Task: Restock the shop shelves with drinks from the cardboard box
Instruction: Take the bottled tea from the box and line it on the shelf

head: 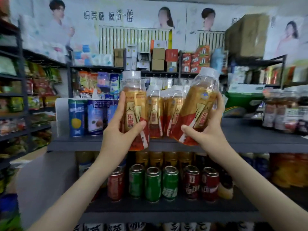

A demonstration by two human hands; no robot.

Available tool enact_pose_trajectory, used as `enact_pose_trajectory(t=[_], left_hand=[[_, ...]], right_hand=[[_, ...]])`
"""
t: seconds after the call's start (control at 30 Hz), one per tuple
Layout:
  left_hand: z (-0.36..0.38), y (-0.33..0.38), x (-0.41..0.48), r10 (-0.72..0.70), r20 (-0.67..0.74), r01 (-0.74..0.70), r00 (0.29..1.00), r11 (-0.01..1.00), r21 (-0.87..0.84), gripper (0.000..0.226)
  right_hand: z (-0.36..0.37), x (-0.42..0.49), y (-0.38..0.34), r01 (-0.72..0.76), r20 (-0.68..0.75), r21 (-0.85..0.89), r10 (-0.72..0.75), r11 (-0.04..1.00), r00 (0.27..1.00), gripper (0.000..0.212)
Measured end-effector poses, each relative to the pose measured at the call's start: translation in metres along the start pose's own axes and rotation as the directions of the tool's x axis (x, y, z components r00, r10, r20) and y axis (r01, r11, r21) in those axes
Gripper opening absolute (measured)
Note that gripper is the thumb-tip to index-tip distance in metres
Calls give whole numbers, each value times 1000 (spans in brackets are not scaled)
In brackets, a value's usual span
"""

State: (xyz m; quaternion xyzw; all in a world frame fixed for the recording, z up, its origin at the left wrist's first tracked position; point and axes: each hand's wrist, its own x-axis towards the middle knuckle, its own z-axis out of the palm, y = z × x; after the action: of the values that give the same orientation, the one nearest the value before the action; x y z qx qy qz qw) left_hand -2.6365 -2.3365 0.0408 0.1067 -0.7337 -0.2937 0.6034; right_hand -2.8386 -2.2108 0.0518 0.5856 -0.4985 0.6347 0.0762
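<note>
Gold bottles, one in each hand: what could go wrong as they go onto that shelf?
The right bottle is tilted in the right hand, its base close to the standing bottles; pushed in like that, it might topple them. The left bottle, held by the left hand, hangs in front of the shelf edge above the cans; if the grip slips, it could fall onto them.
</note>
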Motion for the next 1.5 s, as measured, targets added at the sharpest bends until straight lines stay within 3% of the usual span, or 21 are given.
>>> enact_pose_trajectory(t=[0.17, 0.43, 0.63, 0.9, 0.97, 1.03, 1.1, 1.13, 1.2, 1.37, 1.5], left_hand=[[43, 12, 5, -3, -23, 4, 1000, 999, 45, 85], [92, 22, 10, -32, -120, 47, 992, 991, 122, 85], [104, 27, 19, -51, -152, 74, 987, 986, 152, 84], [110, 33, 24, 15, -110, 5, 994, 983, 181, 84], [113, 31, 25, 20, -95, -1, 995, 979, 202, 84], [121, 29, 27, 31, -81, -12, 996, 973, 231, 85], [132, 30, 29, 40, -70, -22, 997, 969, 245, 84], [139, 30, 30, 45, -59, -28, 997, 966, 256, 83], [153, 29, 33, 59, -29, -49, 998, 959, 278, 81], [181, 25, 40, 100, 53, -113, 994, 912, 394, 82], [186, 23, 51, 16, 258, -134, 966, 884, 448, 90]], right_hand=[[-37, 39, 56, 13, -61, -160, -23, 987, 998, 121], [-46, 87, 127, -171, 119, -238, 204, 956, 972, 127], [-29, 110, 147, -269, 155, -293, 323, 918, 934, 120], [-24, 113, 142, -353, 175, -329, 423, 876, 889, 130], [-30, 110, 126, -300, 94, -328, 347, 896, 933, 121], [-38, 102, 102, -172, 9, -210, 178, 962, 984, 100], [-48, 88, 71, -113, 111, 33, 109, 993, 988, 80], [-52, 82, 57, -140, 239, 123, 108, 982, 965, 75], [-56, 73, 41, -185, 429, 126, 115, 975, 896, 72], [-71, 74, 49, -254, 342, 195, 177, 947, 923, 43], [-86, 76, 69, -319, 335, 240, 230, 917, 914, 40]])
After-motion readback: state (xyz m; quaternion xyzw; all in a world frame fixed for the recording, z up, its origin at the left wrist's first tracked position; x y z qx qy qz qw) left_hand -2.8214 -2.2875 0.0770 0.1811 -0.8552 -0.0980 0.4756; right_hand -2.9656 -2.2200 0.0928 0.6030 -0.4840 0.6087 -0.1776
